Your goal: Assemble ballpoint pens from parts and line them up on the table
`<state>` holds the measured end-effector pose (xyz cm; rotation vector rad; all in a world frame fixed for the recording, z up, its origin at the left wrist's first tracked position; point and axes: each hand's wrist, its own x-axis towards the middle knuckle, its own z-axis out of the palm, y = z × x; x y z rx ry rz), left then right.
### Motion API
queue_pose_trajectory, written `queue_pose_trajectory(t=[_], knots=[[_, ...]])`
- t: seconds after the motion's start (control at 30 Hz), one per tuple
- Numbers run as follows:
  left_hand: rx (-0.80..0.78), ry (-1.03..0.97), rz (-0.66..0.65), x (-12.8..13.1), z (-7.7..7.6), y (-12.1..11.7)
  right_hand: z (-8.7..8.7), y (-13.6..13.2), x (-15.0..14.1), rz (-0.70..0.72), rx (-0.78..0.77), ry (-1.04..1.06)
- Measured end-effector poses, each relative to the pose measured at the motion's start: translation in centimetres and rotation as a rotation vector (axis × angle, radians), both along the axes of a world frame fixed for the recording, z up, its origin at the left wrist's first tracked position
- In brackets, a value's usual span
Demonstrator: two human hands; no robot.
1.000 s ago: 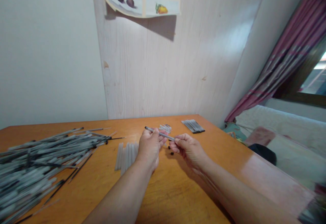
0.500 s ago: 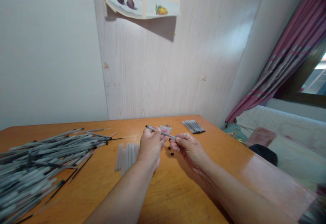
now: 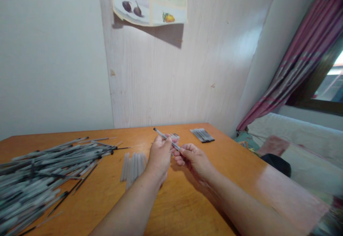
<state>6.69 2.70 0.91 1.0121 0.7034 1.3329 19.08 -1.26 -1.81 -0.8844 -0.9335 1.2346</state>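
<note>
My left hand (image 3: pixel 159 155) is closed round the middle of a thin clear pen (image 3: pixel 164 136), whose dark tip points up and to the left. At the pen's lower right end my right hand (image 3: pixel 193 158) pinches it between thumb and fingers. Both hands hover just above the orange wooden table (image 3: pixel 171 200), near its middle. Left of my left hand, a short row of clear pen barrels (image 3: pixel 132 163) lies flat on the wood.
A big loose heap of pens and refills (image 3: pixel 40 170) covers the table's left side. A small neat bundle of pens (image 3: pixel 202 135) lies at the far right corner. Behind the table is a pale panel wall; a bed and curtain are on the right.
Both hands have drawn closer together and lifted slightly. The pen now tilts more steeply, and my right hand covers the small black bits that showed on the table before.
</note>
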Motion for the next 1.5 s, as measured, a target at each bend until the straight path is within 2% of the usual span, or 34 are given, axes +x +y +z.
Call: queue_pose_trajectory(t=[0.2, 0.43, 0.63, 0.77, 0.9, 1.03, 1.13, 1.27, 1.5], knots=[[-0.017, -0.019, -0.023, -0.4, -0.1, 0.3, 0.1, 0.1, 0.3, 0.019, -0.040, -0.010], [-0.040, -0.038, -0.008, -0.5, -0.2, 0.3, 0.1, 0.5, 1.6, -0.059, -0.085, -0.073], [0.002, 0.042, 0.012, -0.4, -0.3, 0.2, 0.0, 0.9, 2.3, -0.124, -0.071, -0.159], [0.148, 0.171, 0.066, -0.3, -0.7, 0.5, 0.4, 0.9, 2.3, -0.147, -0.030, -0.209], [0.406, 0.360, 0.113, -0.8, -1.1, 0.7, 1.2, 0.5, 2.3, -0.127, 0.016, -0.231], [0.660, 0.816, 0.239, -1.5, -1.6, 0.3, 1.8, 0.1, 2.9, -0.101, 0.034, -0.263], [0.801, 1.040, 0.326, -1.8, -1.9, 0.1, 1.8, 0.1, 3.5, -0.060, 0.032, -0.289], [0.880, 1.157, 0.398, -1.9, -2.2, -0.1, 1.8, 0.2, 4.1, -0.018, 0.021, -0.387], [0.928, 1.256, 0.458, -2.2, -2.3, -0.3, 2.2, -0.2, 4.6, -0.028, 0.066, -0.714]])
